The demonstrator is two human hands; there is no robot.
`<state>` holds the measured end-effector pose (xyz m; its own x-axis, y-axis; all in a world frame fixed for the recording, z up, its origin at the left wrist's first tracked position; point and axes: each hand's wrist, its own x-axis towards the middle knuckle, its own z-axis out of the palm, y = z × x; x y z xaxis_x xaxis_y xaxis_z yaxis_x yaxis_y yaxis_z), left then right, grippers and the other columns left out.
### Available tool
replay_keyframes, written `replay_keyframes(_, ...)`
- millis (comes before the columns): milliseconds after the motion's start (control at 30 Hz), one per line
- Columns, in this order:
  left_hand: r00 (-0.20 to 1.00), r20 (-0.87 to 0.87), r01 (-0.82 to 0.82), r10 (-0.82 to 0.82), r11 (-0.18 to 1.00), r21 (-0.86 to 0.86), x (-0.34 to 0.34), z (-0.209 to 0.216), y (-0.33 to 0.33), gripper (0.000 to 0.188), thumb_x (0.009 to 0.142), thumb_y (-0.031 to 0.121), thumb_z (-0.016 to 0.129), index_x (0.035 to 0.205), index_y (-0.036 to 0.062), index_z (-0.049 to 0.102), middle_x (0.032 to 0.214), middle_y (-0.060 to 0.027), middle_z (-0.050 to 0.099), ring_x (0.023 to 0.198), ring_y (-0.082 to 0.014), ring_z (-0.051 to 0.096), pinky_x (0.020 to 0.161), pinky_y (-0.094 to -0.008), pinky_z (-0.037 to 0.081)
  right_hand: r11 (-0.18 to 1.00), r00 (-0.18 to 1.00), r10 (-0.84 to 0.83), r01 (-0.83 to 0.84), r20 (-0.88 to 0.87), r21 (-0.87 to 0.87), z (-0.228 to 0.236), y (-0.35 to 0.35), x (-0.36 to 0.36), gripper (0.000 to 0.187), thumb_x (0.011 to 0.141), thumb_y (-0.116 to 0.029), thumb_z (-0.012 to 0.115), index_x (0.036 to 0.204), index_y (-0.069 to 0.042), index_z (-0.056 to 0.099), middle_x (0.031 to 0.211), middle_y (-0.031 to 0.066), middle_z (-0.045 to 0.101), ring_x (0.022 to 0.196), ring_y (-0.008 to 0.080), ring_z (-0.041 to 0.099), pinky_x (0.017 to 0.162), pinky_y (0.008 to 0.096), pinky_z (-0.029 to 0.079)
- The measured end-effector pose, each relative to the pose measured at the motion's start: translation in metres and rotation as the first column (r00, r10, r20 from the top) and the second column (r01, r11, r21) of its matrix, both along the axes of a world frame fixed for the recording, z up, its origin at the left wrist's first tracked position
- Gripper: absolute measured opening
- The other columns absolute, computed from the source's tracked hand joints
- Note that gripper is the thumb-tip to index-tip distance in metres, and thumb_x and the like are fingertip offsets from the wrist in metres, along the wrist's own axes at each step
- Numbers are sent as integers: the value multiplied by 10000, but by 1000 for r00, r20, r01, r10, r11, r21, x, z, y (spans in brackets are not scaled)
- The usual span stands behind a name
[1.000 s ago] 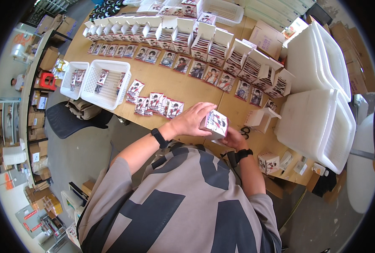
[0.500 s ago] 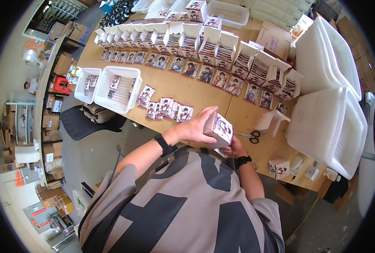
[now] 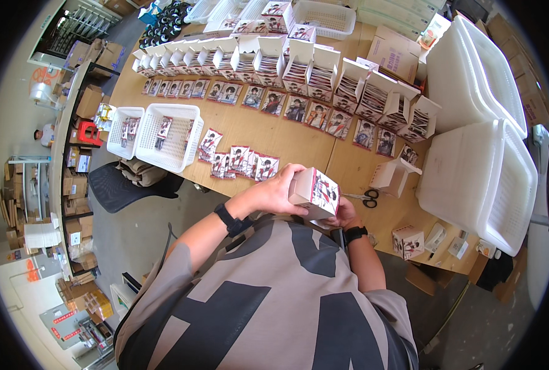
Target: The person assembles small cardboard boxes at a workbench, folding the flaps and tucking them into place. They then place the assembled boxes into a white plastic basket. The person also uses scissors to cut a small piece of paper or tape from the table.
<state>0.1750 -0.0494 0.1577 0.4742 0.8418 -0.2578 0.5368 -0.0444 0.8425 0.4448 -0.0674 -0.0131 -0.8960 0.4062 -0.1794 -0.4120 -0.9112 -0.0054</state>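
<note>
A small printed cardboard box (image 3: 316, 194), white and dark red with a drawn figure, is held close to my body at the table's near edge. My left hand (image 3: 279, 191) grips its left side, the thumb along the near face. On the right, my right hand (image 3: 346, 214) holds the box's lower right part; its fingers are partly hidden behind it. Several illustrated packets (image 3: 238, 161) lie in a loose group left of my left hand. Black-handled scissors (image 3: 370, 198) rest on the table right of the box, near an opened white carton (image 3: 390, 177).
A long row of opened boxes (image 3: 296, 71) filled with packets runs across the table, single packets (image 3: 296, 108) laid before it. White baskets (image 3: 169, 139) stand at left, large white bins (image 3: 465, 179) at right. Another printed box (image 3: 408, 241) sits at the near right corner. A person (image 3: 45, 135) is far left.
The box has tilted in my hands, so more of its printed side faces up. My left hand has shifted slightly left and down. The view has moved a little.
</note>
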Motion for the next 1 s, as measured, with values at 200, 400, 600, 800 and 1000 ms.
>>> replay_keyframes(200, 997, -31, -67, 65, 997, -39, -4, 6, 0, 1083, 673, 413, 942, 1449, 24, 294, 1382, -230, 441, 1319, -365, 464, 1103, -443, 410, 993, 994, 6, 6, -107, 116, -8, 4, -8, 542, 911, -369, 627, 1319, -17, 570, 687, 104, 588, 505, 143, 465, 463, 245, 358)
replay_keyframes(400, 998, -61, -19, 29, 987, 162, -5, 5, -3, 1057, 667, 440, 932, 1420, 9, 330, 1336, -215, 443, 1279, -386, 486, 1085, -449, 428, 982, 999, 11, -2, -47, 188, -2, 6, -11, 592, 917, -414, 648, 1355, -27, 553, 849, 113, 656, 570, 132, 501, 475, 248, 381)
replay_keyframes(600, 993, -119, 6, 21, 975, 223, 5, 30, 0, 1020, 665, 417, 926, 1394, 2, 345, 1295, -209, 446, 1241, -400, 499, 1063, -462, 441, 996, 997, -35, 40, -64, 76, 7, 4, -14, 508, 941, -326, 650, 1362, -56, 560, 1151, 119, 677, 749, 159, 579, 582, 281, 449)
replay_keyframes(800, 993, -114, 15, 9, 979, 205, 8, 26, -2, 1052, 667, 367, 936, 1429, 5, 308, 1348, -244, 447, 1293, -416, 453, 1114, -474, 380, 985, 993, -1, -19, 114, 172, 17, 8, -22, 420, 981, -254, 634, 1358, -80, 570, 1097, 72, 694, 687, 109, 576, 497, 230, 392)
replay_keyframes(1000, 998, -35, -34, 44, 968, 248, 10, 15, -8, 1031, 665, 362, 937, 1410, 13, 315, 1330, -232, 470, 1268, -414, 482, 1085, -480, 403, 988, 969, -54, 16, 242, 156, 11, 2, -18, 398, 1013, -296, 583, 1344, -76, 577, 1015, 49, 701, 606, 80, 541, 439, 213, 339)
